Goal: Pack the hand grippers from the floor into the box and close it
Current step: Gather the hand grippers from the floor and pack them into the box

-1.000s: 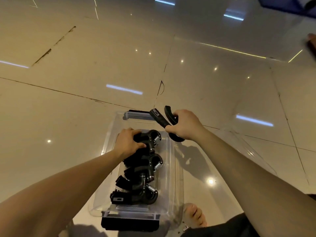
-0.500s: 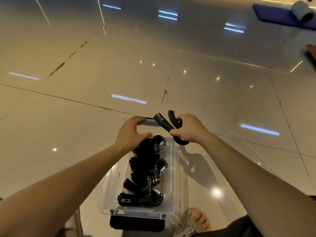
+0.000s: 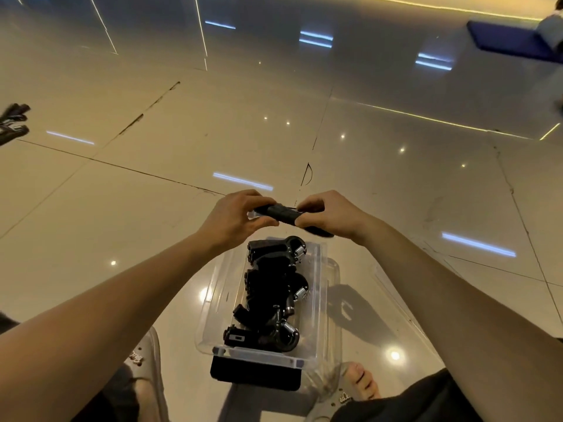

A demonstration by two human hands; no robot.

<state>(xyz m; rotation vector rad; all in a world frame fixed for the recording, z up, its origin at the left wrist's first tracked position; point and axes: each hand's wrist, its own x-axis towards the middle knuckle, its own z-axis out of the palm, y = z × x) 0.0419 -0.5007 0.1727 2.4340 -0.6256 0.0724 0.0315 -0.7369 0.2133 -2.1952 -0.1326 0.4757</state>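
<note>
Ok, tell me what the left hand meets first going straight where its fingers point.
The left hand pinches the hand gripper, so next probably comes the right hand on its other end.

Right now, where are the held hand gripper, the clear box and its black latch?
held hand gripper (image 3: 281,212): head view, on its black handle.
clear box (image 3: 219,300): head view, on its left wall.
black latch (image 3: 256,376): head view, on the latch's middle, near end.

left hand (image 3: 234,219), right hand (image 3: 330,215) curled together.
</note>
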